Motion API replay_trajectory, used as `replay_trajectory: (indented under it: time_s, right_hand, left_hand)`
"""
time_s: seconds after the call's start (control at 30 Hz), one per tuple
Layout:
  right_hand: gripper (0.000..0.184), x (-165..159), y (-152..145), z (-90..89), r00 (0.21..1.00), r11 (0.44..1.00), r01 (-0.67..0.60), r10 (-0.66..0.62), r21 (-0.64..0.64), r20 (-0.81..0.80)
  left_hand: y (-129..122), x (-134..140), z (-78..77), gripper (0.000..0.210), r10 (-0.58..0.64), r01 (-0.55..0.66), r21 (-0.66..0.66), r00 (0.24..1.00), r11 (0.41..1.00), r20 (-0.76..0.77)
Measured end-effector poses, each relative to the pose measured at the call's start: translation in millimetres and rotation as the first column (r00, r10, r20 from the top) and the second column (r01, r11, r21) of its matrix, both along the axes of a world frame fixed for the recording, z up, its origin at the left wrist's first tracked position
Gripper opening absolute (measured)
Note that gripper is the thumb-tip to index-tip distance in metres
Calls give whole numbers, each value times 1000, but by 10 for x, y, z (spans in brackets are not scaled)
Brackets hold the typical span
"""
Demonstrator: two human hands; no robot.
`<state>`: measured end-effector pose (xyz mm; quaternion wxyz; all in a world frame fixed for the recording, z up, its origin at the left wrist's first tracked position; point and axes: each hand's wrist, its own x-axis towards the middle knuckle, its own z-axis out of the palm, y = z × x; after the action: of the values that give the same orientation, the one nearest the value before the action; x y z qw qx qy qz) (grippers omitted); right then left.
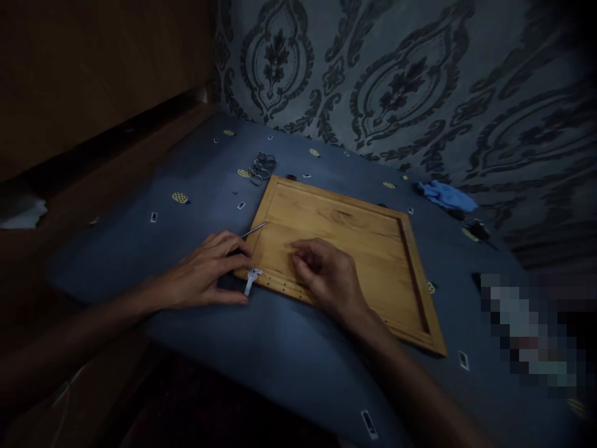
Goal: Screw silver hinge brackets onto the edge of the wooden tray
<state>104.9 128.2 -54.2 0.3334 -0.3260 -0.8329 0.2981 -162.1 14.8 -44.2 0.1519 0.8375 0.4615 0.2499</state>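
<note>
A wooden panel with a raised frame (pixel 345 239), like a cabinet door, lies flat on a blue covered surface. At its near left corner sits a small metal hinge (pixel 252 279), with the thumb and fingers of my left hand (pixel 212 270) closed around it. A thin metal shaft (pixel 254 230) pokes out past my left hand onto the panel; its other end is hidden. Over the panel's near edge, my right hand (pixel 329 277) is held in a pinch. Whatever its fingertips hold is too small to make out. Several small dark holes run along the near edge.
Behind the panel's far left corner lies a cluster of metal hinges (pixel 263 167). A blue cloth (pixel 448 195) and a dark tool (pixel 482 231) rest at the far right by the patterned wall (pixel 401 81). Wooden furniture (pixel 102 81) borders the left side.
</note>
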Motion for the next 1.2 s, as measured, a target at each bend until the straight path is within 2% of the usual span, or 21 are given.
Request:
replay_trajectory:
  time_s: [0.1,0.23,0.4,0.5,0.57,0.73,0.9,1.2]
  right_hand:
    - [17,-79,-71,41,997,987,-41,29,-156,-78]
    - [16,-181,-170,54,984,930,-129,78,-345,-158]
    - [13,-274,-273,48,963,846,-224,115,-483,-244]
    - [6,-304,-318,60,939,800,-291,132,-525,-318]
    - [3,-314,-337,59,934,802,-307,149,-513,-326]
    - [5,-317,-353,27,950,856,-272,165,-440,-266]
    - [11,-308,-350,39,966,936,-231,188,-265,-178]
    - [17,-368,-344,11,962,962,-253,238,-104,-136]
  left_hand:
    - [6,3,-2,40,4,-3,-5,1000,1000,10]
    - [1,12,18,42,1,-1,4,1000,1000,-7]
    - [-3,5,40,43,-4,4,-5,1000,1000,-18]
    - [0,-1,44,44,4,-4,-18,1000,1000,-23]
    - [3,-3,44,45,9,-10,-34,1000,999,-26]
    - [6,4,31,44,14,-14,-5,1000,1000,-27]
    - [5,8,22,44,14,-14,11,999,1000,-29]
    - [-1,8,50,40,18,-19,-34,1000,999,-12]
